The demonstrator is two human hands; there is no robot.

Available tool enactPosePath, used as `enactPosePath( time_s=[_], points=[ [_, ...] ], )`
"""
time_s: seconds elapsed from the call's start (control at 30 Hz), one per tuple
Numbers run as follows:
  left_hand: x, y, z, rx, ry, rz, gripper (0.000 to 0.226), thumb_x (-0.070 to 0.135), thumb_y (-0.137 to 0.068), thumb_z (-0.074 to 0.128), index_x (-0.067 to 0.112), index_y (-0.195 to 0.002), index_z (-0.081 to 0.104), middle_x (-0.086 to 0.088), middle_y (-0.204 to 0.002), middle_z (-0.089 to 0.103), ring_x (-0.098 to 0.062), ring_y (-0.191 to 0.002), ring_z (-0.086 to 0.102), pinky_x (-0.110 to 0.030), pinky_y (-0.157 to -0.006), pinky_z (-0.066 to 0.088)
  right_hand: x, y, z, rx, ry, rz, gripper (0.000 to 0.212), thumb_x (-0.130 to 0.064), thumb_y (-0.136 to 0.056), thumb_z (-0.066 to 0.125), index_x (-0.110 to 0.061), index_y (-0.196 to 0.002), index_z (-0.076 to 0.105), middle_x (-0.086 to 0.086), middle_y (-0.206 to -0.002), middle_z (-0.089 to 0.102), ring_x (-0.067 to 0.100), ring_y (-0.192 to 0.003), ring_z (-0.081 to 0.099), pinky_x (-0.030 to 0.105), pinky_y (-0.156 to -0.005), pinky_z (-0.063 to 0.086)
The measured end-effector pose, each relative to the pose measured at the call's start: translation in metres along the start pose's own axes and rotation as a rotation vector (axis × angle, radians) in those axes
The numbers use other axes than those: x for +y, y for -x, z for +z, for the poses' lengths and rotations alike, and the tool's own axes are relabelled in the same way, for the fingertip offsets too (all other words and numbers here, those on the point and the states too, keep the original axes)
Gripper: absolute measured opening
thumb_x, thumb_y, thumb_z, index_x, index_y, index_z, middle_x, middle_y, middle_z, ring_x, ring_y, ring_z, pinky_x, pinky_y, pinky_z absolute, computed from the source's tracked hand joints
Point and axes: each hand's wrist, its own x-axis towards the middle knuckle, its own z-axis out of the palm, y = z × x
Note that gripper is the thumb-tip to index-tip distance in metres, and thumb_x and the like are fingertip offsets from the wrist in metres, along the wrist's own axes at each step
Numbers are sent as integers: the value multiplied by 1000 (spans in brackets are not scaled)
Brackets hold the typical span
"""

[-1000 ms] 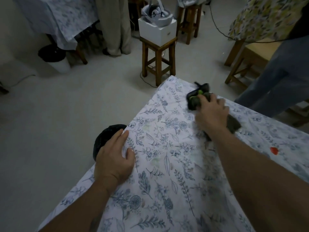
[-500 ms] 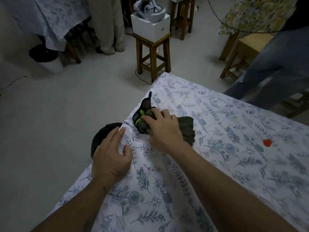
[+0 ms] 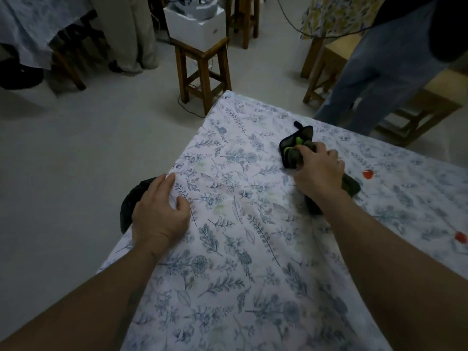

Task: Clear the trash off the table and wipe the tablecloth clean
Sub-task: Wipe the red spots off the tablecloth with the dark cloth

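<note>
At the far left we see a table draped in a pale patterned cloth [image 3: 30, 24] with a dark round bin [image 3: 19, 74] on the floor beneath it. Moving right, our left hand [image 3: 160, 214] lies flat and open on the floral tablecloth [image 3: 235, 287] at the table's left edge, fingers spread, pinning the fabric and grasping nothing; just past its fingers a black-lined trash bin [image 3: 131, 201] shows on the floor beside the table. Beyond the table's far corner stands a wooden stool [image 3: 202, 72] carrying a white box [image 3: 196, 26]. Further right, our right hand [image 3: 317, 173] is clenched over a dark olive cleaning rag [image 3: 295, 150] with green trim, pressing it down against the tablecloth; part of the rag sticks out ahead of the fingers and part trails behind the wrist. Just beside that hand, to its right, a small red scrap [image 3: 367, 174] lies on the cloth, and a second red scrap [image 3: 460, 236] sits nearer the right edge. Behind the table, another person's legs in blue jeans [image 3: 374, 72] stand next to a wooden chair [image 3: 331, 54].
</note>
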Motion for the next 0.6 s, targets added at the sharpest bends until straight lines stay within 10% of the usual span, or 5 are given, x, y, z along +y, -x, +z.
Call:
enactPosePath(
  time_s=[0.6],
  points=[
    [85, 2, -1, -209, 157, 56, 58, 32, -77, 50, 22, -133, 55, -3, -159, 31, -25, -144, 31, -49, -119, 20, -17, 192, -6, -114, -37, -172, 61, -26, -74, 69, -34, -133, 54, 11, -142, 49, 40, -116, 49, 51, -88, 42]
  ],
)
